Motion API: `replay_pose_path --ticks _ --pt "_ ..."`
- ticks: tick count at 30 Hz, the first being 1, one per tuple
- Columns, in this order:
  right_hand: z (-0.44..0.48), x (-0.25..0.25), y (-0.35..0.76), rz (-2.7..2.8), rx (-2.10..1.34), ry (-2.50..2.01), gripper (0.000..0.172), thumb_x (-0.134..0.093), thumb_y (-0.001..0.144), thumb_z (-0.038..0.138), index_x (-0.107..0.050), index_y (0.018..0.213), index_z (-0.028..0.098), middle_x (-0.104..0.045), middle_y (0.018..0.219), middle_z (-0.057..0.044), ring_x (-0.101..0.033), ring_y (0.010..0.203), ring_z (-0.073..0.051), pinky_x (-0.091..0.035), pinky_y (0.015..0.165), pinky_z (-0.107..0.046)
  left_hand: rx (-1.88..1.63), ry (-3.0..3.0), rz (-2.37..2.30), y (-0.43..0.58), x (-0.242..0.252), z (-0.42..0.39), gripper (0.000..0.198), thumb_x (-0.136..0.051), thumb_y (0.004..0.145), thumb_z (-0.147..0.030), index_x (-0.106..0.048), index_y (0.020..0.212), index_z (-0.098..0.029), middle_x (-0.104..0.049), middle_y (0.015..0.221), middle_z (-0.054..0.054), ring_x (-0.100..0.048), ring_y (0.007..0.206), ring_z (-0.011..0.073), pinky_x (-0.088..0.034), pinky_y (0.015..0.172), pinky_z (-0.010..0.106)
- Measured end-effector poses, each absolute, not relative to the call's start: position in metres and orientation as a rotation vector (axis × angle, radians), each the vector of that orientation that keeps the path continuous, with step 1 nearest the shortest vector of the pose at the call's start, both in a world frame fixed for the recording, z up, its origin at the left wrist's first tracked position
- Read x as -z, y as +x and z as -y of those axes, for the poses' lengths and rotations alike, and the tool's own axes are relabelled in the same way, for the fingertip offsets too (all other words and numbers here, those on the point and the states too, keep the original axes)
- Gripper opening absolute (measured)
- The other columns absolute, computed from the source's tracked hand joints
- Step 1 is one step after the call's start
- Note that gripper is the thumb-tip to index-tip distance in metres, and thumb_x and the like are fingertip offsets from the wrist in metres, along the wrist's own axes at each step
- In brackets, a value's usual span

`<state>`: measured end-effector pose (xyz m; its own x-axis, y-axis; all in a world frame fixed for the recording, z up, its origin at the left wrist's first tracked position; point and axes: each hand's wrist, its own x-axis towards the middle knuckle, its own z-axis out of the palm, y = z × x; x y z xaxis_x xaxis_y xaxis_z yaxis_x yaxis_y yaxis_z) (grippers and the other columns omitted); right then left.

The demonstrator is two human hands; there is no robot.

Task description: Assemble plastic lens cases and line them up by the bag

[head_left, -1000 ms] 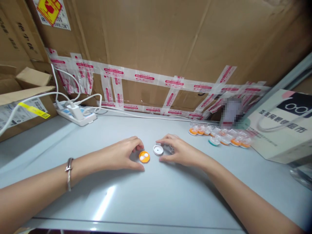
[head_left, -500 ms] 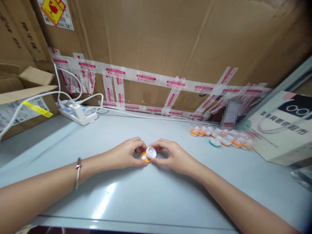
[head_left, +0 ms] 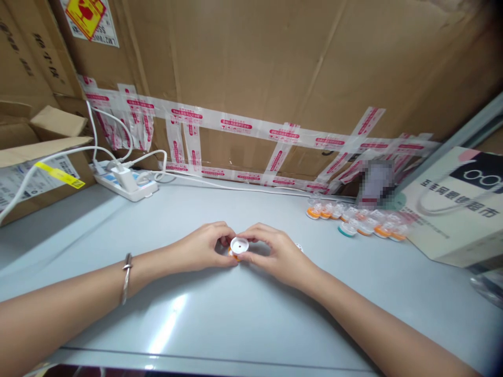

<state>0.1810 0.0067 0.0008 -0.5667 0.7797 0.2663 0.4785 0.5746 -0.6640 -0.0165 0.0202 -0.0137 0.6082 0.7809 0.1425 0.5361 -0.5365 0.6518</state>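
Note:
Near the middle of the grey table, my left hand (head_left: pixel 210 246) has its thumb and fingers closed round a small orange piece (head_left: pixel 231 253). Pinched in my right hand (head_left: pixel 271 248) is a round white cup-like piece (head_left: pixel 239 245) with a small dark dot at its centre. The white piece sits over the orange one and covers most of it. Behind my right hand, a small white object (head_left: pixel 299 246) shows in part on the table.
Several clear-topped cases (head_left: pixel 365 224) with orange or teal bases stand at the back right, beside a printed bag (head_left: pixel 451 209). A white power strip (head_left: pixel 133 189) with cables lies back left, near an open carton (head_left: pixel 47 183). A large taped cardboard box (head_left: pixel 243 63) stands behind.
My right hand has shifted slightly left, bringing the white piece over the orange piece. A small white object now shows behind my right hand. My left hand has hardly moved.

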Motion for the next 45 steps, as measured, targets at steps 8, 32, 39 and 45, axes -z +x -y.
replay_pose_path --ticks 8,32,39,45 --pt "-0.007 0.006 0.179 2.251 -0.782 -0.943 0.031 -0.062 0.075 0.017 -0.062 0.105 0.024 -0.065 0.100 -0.003 -0.060 0.090 -0.015 -0.047 0.082 -0.029 -0.587 2.272 -1.038 -0.017 0.017 -0.023 0.021 -0.064 0.069 -0.030 -0.063 0.085 -0.018 -0.056 0.078 0.000 -0.053 0.071 0.0133 -0.040 0.062 0.023" --pt "-0.013 0.015 0.180 1.941 -1.167 -1.157 0.058 -0.073 0.061 0.015 -0.050 0.113 0.021 -0.065 0.095 -0.002 -0.061 0.090 -0.015 -0.046 0.090 -0.035 -0.553 2.206 -1.068 -0.017 0.011 -0.021 0.027 -0.067 0.068 -0.039 -0.068 0.085 -0.018 -0.061 0.077 0.001 -0.052 0.067 0.0127 -0.037 0.058 0.023" --pt "-0.009 0.005 0.177 1.282 -1.694 -0.963 0.030 -0.062 0.078 0.032 -0.060 0.102 0.014 -0.064 0.106 -0.010 -0.062 0.097 -0.017 -0.044 0.095 -0.035 -0.865 1.950 -1.004 -0.017 0.003 -0.027 0.030 -0.068 0.070 -0.032 -0.065 0.096 -0.017 -0.065 0.090 0.003 -0.055 0.081 0.0154 -0.041 0.070 0.026" --pt "0.012 0.004 0.162 0.697 -1.931 -0.813 0.022 -0.066 0.076 0.027 -0.066 0.095 0.016 -0.068 0.099 -0.006 -0.064 0.087 -0.013 -0.049 0.088 -0.028 -1.046 2.066 -0.926 -0.013 0.003 -0.021 0.028 -0.068 0.073 -0.028 -0.064 0.100 -0.019 -0.063 0.093 0.003 -0.055 0.086 0.0159 -0.041 0.075 0.028"
